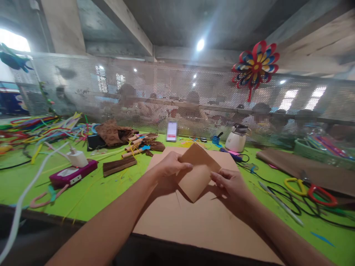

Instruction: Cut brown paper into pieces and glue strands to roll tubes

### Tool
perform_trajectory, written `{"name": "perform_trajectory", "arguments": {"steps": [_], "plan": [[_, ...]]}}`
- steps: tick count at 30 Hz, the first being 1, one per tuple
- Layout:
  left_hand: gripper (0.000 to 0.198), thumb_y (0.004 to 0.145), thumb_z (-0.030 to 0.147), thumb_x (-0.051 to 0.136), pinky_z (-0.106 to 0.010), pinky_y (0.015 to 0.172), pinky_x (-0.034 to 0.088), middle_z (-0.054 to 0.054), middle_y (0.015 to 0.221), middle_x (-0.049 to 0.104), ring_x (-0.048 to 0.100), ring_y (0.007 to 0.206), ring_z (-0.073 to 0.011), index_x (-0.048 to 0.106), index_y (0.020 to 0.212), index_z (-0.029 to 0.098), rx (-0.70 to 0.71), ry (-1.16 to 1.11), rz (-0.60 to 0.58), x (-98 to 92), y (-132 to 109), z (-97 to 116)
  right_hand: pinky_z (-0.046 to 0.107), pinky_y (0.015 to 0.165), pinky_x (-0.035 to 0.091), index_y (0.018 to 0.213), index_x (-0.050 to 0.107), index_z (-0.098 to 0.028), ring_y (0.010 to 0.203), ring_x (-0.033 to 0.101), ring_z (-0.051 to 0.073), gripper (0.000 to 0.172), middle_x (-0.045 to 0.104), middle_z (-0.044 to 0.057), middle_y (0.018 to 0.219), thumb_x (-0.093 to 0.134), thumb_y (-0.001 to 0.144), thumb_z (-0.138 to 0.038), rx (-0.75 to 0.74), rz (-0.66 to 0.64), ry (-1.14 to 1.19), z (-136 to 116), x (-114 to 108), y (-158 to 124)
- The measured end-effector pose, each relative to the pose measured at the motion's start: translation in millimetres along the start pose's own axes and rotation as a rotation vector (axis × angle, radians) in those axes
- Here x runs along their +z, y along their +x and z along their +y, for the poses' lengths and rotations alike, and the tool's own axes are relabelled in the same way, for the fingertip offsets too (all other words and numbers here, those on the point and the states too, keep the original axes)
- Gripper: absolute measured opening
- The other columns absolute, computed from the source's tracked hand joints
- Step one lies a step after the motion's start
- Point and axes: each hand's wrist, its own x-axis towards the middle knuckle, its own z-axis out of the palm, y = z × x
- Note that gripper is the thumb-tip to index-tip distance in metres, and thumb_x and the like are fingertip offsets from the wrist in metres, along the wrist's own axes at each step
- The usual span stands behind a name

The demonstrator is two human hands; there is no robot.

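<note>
Between my hands is a folded piece of brown kraft paper (195,177), tilted with one corner pointing down toward me. My left hand (173,164) pinches its left edge, thumb lying on the near face. At the right edge, my right hand (229,181) grips it between thumb and fingers. Both hands hover over a large tan board (199,225) that covers the front middle of the table. The far side of the paper and the fingertips behind it are hidden.
Left lie a purple power strip (73,173) with a white charger (77,158), brown paper strips (119,166) and colourful pipe cleaners (41,123). A phone (171,132) stands behind the board. Right are a glue gun (233,155), white kettle (236,138), scissors (310,190) and black cables (280,197).
</note>
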Motion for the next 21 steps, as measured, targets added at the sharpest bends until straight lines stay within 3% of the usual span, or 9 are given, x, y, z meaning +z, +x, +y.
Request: {"name": "perform_trajectory", "arguments": {"steps": [5,9,14,18,21], "plan": [[0.02,0.063,0.025,0.071,-0.027,0.057,0.045,-0.008,0.065,0.067,0.059,0.064,-0.0195,0.075,0.074,0.009,0.035,-0.027,0.053,11.3,-1,8,0.025,0.044,0.042,0.073,0.067,-0.012,0.048,0.05,0.011,0.04,0.06,0.002,0.06,0.08,0.059,-0.047,0.062,0.002,0.223,-9,8,-2],[0.022,0.064,0.026,0.073,-0.027,0.057,0.046,-0.008,0.07,0.068,0.059,0.065,-0.0184,0.074,0.077,0.009,0.047,-0.081,0.024,15.3,-2,10,0.024,0.042,0.042,0.074,0.068,-0.012,0.049,0.052,0.013,0.04,0.06,0.003,0.059,0.082,0.056,-0.045,0.057,0.064,0.279,-18,12,-2],[0.036,0.063,0.035,0.077,-0.025,0.055,0.044,-0.011,0.075,0.069,0.06,0.063,-0.0172,0.072,0.085,0.007,-0.075,-0.082,-0.128,7.9,-7,12,0.022,0.037,0.036,0.059,0.065,-0.013,0.043,0.044,0.01,0.04,0.054,0.001,0.05,0.078,0.058,-0.051,-0.042,0.13,0.187,-34,17,-10],[0.049,0.066,0.042,0.076,-0.03,0.067,0.05,-0.012,0.094,0.069,0.064,0.076,-0.0208,0.067,0.104,0.012,-0.132,-0.243,-0.328,1.6,-13,16,0.023,0.039,0.036,0.051,0.059,-0.014,0.043,0.042,0.009,0.044,0.051,0.0,0.047,0.076,0.06,-0.053,-0.108,0.09,0.1,-34,14,-11],[0.05,0.07,0.044,0.073,-0.032,0.071,0.05,-0.012,0.1,0.069,0.065,0.08,-0.0217,0.065,0.11,0.014,-0.126,-0.319,-0.378,2.2,-15,16,0.023,0.042,0.036,0.053,0.061,-0.013,0.046,0.043,0.01,0.045,0.055,0.001,0.05,0.075,0.061,-0.055,-0.142,0.03,0.018,-28,7,-6]]}}
